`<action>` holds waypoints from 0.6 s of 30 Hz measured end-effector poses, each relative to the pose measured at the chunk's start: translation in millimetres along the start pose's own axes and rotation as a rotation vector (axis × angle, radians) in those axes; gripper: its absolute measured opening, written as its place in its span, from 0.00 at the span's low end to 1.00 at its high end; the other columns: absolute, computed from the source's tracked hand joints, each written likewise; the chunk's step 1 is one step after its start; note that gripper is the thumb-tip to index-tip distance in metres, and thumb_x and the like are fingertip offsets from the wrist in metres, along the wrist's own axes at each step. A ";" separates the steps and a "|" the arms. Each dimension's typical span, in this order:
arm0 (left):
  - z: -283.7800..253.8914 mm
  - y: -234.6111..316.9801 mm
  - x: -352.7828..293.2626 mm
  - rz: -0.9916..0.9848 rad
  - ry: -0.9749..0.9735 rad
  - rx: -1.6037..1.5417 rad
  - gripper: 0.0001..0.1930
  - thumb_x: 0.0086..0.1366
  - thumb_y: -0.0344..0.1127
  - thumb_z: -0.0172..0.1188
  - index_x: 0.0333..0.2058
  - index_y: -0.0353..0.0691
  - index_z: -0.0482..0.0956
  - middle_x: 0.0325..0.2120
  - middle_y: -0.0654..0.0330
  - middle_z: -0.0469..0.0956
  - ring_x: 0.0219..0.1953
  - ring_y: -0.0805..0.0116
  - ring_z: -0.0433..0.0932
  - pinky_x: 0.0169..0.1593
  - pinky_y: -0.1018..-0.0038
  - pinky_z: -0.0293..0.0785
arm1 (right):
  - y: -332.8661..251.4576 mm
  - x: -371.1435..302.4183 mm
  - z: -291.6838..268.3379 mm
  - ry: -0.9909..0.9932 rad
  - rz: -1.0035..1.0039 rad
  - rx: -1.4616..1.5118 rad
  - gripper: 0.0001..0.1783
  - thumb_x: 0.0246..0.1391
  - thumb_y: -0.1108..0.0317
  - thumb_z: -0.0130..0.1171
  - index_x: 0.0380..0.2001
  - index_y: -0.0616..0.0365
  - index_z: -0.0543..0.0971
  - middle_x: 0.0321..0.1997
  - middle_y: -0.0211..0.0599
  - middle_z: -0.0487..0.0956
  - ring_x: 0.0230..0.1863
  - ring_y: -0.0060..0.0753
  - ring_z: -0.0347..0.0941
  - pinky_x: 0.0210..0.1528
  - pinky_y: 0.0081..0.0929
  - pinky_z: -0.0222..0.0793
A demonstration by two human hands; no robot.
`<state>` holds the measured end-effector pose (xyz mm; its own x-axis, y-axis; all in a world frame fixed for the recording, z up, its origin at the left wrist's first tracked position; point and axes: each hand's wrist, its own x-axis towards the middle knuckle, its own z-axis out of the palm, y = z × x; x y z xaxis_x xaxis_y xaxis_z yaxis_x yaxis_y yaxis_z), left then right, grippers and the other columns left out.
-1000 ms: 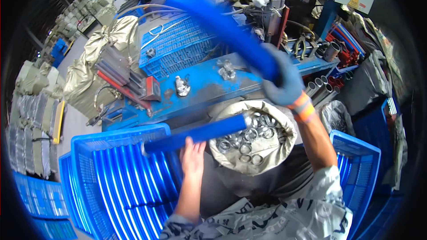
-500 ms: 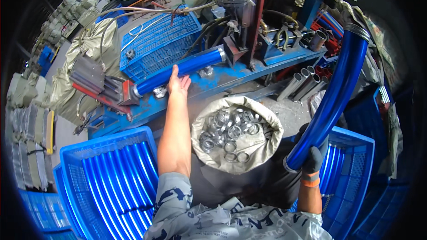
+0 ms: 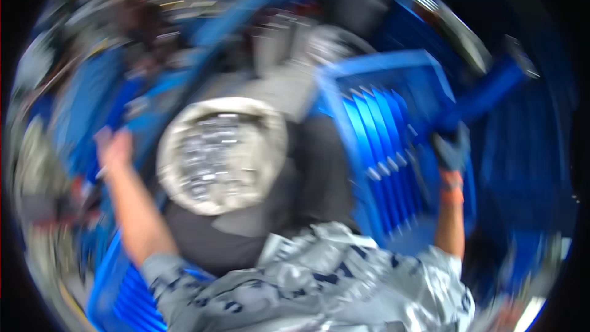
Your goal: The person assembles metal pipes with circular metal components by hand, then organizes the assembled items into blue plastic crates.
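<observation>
Motion blurs the whole view. My bare left hand (image 3: 115,149) is stretched out at the left, beside a blue tube (image 3: 125,101) on the workbench; its fingers are smeared, and I cannot tell whether they touch the tube. At the right, my right hand (image 3: 453,149), in a dark glove with an orange cuff, grips the lower end of another shiny blue tube (image 3: 485,95). That tube slants up to the right, over the side of a blue crate (image 3: 381,61). Several blue tubes (image 3: 381,147) lie side by side inside the crate.
Between my arms, by my legs, stands a pale cloth sack (image 3: 175,123) with its rim rolled back, holding several metal rings (image 3: 212,154). The blue workbench (image 3: 224,27) runs diagonally behind it. Another crate (image 3: 101,292) of blue tubes is at the lower left.
My view has swung right, so the sack and workbench now appear further left. The tube in my right hand has tipped from steeply upright to a low slant over the right crate.
</observation>
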<state>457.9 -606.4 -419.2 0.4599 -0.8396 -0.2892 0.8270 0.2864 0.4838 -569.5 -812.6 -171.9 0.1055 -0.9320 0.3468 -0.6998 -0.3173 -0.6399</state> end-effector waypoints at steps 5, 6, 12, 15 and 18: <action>-4.3 -101.8 9.2 0.085 0.115 -0.101 0.32 0.84 0.41 0.62 0.77 0.26 0.67 0.76 0.45 0.74 0.79 0.50 0.72 0.80 0.51 0.73 | 270.5 -203.2 -171.0 0.363 0.341 -0.163 0.46 0.59 0.66 0.72 0.80 0.60 0.69 0.72 0.53 0.83 0.71 0.47 0.82 0.73 0.42 0.76; -10.3 -122.6 -12.2 0.085 0.160 -0.009 0.31 0.84 0.40 0.62 0.76 0.28 0.68 0.75 0.46 0.76 0.78 0.52 0.74 0.79 0.52 0.75 | 296.2 -255.2 -185.6 0.232 0.537 -0.701 0.49 0.56 0.68 0.73 0.82 0.53 0.68 0.68 0.49 0.85 0.71 0.47 0.82 0.73 0.44 0.77; 19.5 -161.2 -140.3 0.192 0.483 0.314 0.26 0.84 0.39 0.64 0.73 0.34 0.73 0.70 0.52 0.82 0.71 0.58 0.82 0.74 0.57 0.82 | 412.5 -320.2 -111.8 -0.200 1.131 -1.000 0.44 0.60 0.68 0.71 0.79 0.37 0.71 0.69 0.48 0.79 0.71 0.57 0.79 0.67 0.58 0.83; 29.7 -195.6 -193.0 0.133 0.501 0.518 0.27 0.82 0.41 0.66 0.71 0.34 0.74 0.69 0.55 0.84 0.69 0.61 0.84 0.71 0.63 0.84 | 487.3 -318.7 -134.3 -0.225 1.206 -1.085 0.37 0.64 0.67 0.67 0.76 0.38 0.73 0.66 0.43 0.80 0.69 0.54 0.80 0.63 0.61 0.85; 82.0 -164.5 -251.9 0.275 0.556 0.678 0.32 0.81 0.46 0.68 0.73 0.33 0.73 0.72 0.55 0.81 0.72 0.63 0.82 0.72 0.66 0.81 | 555.9 -310.1 -94.6 -0.291 1.266 -1.041 0.32 0.71 0.66 0.60 0.76 0.40 0.72 0.71 0.43 0.79 0.71 0.57 0.80 0.63 0.55 0.86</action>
<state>179.4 -479.9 -358.2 0.8469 -0.3885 -0.3631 0.3795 -0.0366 0.9245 -1058.1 -683.5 -570.3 -0.8227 -0.5291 -0.2076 -0.5678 0.7480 0.3437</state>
